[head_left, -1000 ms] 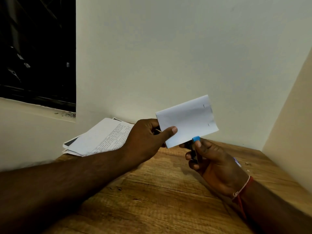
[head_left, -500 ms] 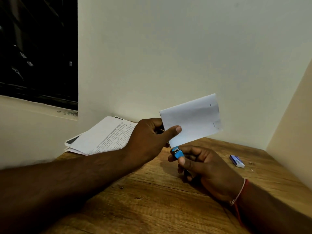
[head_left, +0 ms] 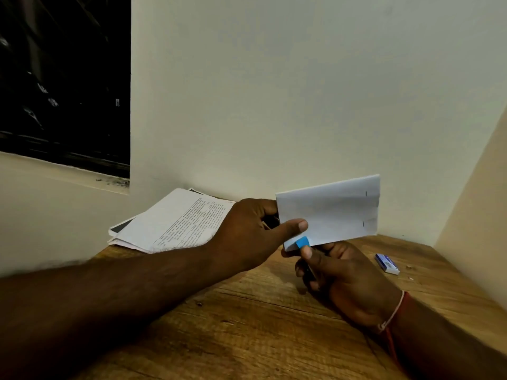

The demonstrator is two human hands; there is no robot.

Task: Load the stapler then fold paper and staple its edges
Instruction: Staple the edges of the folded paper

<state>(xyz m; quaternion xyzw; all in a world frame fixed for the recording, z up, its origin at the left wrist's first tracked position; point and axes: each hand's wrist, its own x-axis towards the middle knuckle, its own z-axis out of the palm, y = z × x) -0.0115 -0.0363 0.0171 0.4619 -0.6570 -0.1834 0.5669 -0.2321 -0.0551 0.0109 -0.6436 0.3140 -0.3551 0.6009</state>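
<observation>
I hold a folded white paper (head_left: 333,211) upright above the wooden table (head_left: 247,325). My left hand (head_left: 255,231) pinches its left edge between thumb and fingers. Two staples show along the paper's right edge. My right hand (head_left: 343,275) grips a small stapler with a blue tip (head_left: 302,242), and that tip sits over the paper's lower left corner. Most of the stapler is hidden in my palm.
A stack of printed sheets (head_left: 175,220) lies at the table's back left against the wall. A small blue and white staple box (head_left: 386,264) lies at the right near the corner. Walls close the table in behind and on the right.
My right hand has brought the stapler from the paper's lower middle edge leftward and up onto the lower left corner. The paper has stayed nearly still in my left hand.
</observation>
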